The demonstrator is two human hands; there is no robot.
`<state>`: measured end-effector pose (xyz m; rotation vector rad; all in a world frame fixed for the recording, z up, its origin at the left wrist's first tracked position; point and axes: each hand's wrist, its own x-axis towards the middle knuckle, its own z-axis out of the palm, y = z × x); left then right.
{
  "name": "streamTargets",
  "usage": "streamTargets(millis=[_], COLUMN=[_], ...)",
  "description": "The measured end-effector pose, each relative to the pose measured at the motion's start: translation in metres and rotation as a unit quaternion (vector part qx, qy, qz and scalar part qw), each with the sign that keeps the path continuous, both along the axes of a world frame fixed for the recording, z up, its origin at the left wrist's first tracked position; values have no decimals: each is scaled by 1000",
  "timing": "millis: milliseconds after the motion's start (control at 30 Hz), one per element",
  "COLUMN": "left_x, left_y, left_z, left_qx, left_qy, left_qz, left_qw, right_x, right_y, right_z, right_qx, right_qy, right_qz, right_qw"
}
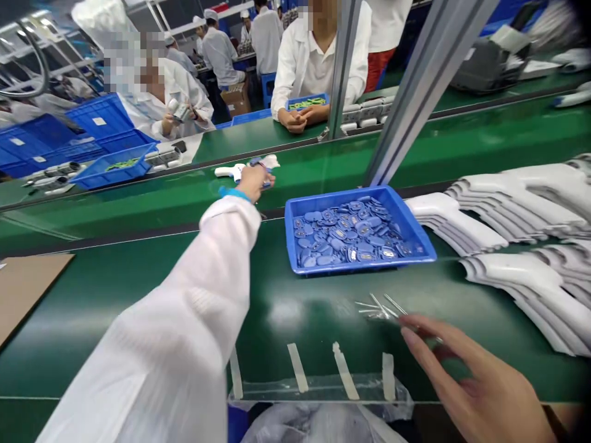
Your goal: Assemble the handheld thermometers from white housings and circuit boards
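My left hand [253,183], in a white sleeve with a blue band at the wrist, reaches far forward over the green belt. Its fingers are curled over a white gun-shaped device [226,171] with blue parts, and they hide its middle. My right hand [475,375] is low at the right, slightly blurred. Thumb and index fingertip come together at the end of a small bunch of thin metal pins [379,307] on the green table. Beyond the pins stands a blue tray [292,243] full of small blue oval plastic parts [341,231].
White curved housings [521,271] lie stacked along the right. A metal post [420,92] rises behind the tray. Tape strips [298,368] hold a clear plastic bag [323,424] at the near edge. Cardboard [28,283] lies left. Co-workers [305,67] sit across the belt.
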<state>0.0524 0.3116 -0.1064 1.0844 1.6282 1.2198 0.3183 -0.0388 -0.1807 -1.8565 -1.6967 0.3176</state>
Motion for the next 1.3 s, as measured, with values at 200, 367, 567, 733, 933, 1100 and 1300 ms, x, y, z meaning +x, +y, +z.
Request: streamTargets(millis=[200,367,567,733,933,1100,1300], left_x=[-64,-50,-4,3,-2,-19,-24], left_y=[-131,-261,-315,-319,-315,-307,-310], left_z=[37,14,-32,-37,-32,-32,-36], left_qx=[94,46,21,80,122,-5,-131], left_qy=[-128,10,30,72,260,120,-157], left_qz=[-118,-281,-378,-389,-362,-305,-317], left_qw=[980,958,925,915,887,945,926], right_x=[-10,-41,-72,-77,-87,-47,7], right_y=[28,26,5,-5,-9,11,17], right_z=[-7,42,55,51,85,58,-23], right_qx=[82,93,103,156,183,57,50], right_qy=[-125,-8,-15,-82,-178,-130,-114], right_qz=[9,41,182,173,163,128,14], right_qw=[989,995,978,969,953,982,992])
